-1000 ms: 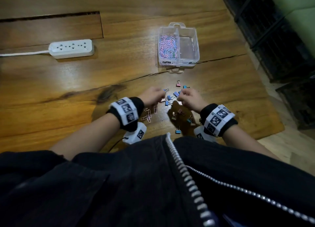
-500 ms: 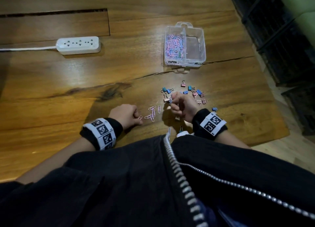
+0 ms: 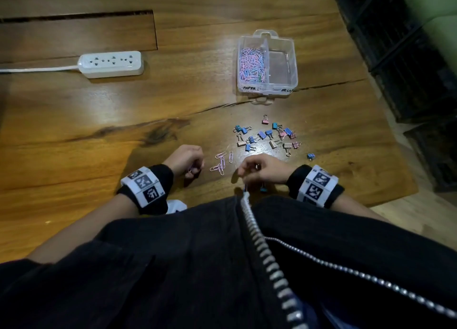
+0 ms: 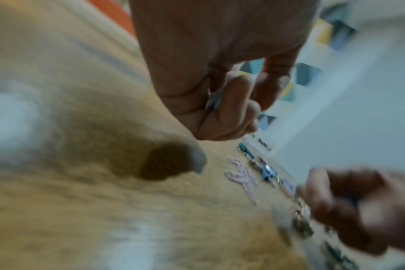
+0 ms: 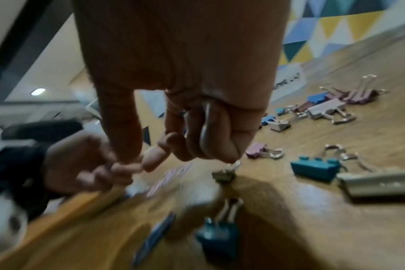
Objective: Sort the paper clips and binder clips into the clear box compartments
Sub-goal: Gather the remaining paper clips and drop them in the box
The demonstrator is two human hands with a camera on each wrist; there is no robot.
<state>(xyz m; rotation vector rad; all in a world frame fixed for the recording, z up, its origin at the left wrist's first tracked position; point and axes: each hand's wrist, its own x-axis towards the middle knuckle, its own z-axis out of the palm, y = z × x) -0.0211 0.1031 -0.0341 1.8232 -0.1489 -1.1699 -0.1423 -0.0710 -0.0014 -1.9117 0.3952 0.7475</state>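
Glossy wooden tabletop (image 3: 74, 121) under bright glare; a white power strip (image 3: 111, 64) at ten o'clock; dark shelving (image 3: 408, 69) at two o'clock.

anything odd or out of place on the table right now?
One blue binder clip lies apart, right of the main binder clip pile. The clear box has paper clips left; its right compartment looks empty.

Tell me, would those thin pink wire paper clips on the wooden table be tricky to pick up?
Probably fiddly. The thin pink wire paper clips lie flat on the glossy wooden table, so fingertips would likely slide them before catching an edge. They look light, and several overlap, so lifting one may drag a neighbour along.
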